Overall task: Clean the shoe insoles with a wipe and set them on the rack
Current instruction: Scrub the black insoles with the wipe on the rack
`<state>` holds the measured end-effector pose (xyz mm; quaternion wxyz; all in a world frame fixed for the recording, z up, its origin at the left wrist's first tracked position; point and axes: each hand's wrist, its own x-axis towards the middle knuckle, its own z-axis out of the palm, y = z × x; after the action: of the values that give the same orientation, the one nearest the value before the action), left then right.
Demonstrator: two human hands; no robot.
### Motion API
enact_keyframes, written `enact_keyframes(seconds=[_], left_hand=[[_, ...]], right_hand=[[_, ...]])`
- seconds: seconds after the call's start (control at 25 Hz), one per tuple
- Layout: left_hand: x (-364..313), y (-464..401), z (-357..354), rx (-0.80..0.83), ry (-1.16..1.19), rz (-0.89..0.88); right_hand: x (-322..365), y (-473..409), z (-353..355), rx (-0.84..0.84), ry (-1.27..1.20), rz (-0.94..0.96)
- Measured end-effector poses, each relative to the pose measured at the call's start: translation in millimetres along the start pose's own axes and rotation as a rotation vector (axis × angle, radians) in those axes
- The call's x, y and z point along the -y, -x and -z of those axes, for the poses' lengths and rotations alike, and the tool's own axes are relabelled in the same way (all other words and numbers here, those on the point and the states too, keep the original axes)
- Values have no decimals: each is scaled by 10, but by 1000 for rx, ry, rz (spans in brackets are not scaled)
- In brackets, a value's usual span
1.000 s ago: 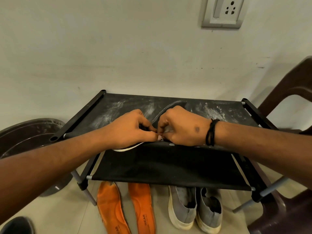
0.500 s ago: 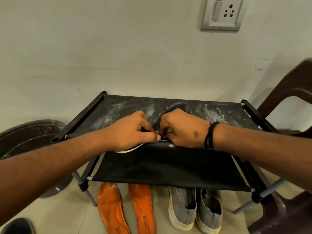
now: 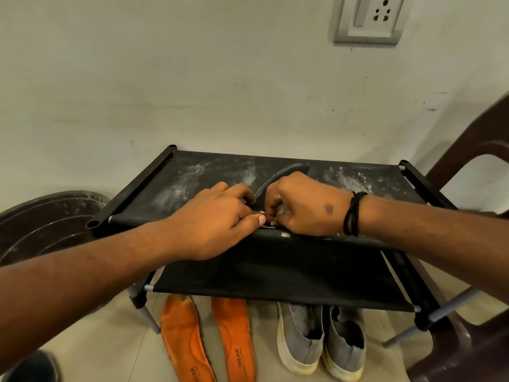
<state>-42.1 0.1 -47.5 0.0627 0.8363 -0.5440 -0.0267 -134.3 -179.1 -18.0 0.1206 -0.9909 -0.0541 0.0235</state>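
Left hand point(image 3: 217, 216) gripping dark insole point(image 3: 286, 173) on dusty rack top shelf point(image 3: 192, 175), right hand point(image 3: 300, 208) pinching white wipe point(image 3: 283, 210) against it, orange insoles point(image 3: 206, 340) on floor below

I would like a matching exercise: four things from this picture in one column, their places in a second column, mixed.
1. orange insoles
2. grey shoes
3. dark insole
4. socket

a. on the wall
b. on the rack's top shelf, under both hands
c. on the floor, left
d. on the floor, right

Pairs: 1-c, 2-d, 3-b, 4-a
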Motion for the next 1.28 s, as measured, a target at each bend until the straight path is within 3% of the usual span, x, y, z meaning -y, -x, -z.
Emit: enact_keyframes(seconds=[0.28,0.52,0.84,1.0,1.28], left_hand=[[-8,-27,-19,-17,-10,-15],[31,-8,-80,-92,-33,-24],[43,-18,-137,-174,37,35],[13,10,-116,-183,50,14],[19,-21,-117,-181,61,31]], right_hand=[[-532,-190,24,-120,67,-172],[-125,-121,-54,-51,-79,-15],[-432,-283,-81,-250,-22,-133],[-196,-189,-128,-215,-223,-38],[-482,-421,-23,-268,-89,-183]])
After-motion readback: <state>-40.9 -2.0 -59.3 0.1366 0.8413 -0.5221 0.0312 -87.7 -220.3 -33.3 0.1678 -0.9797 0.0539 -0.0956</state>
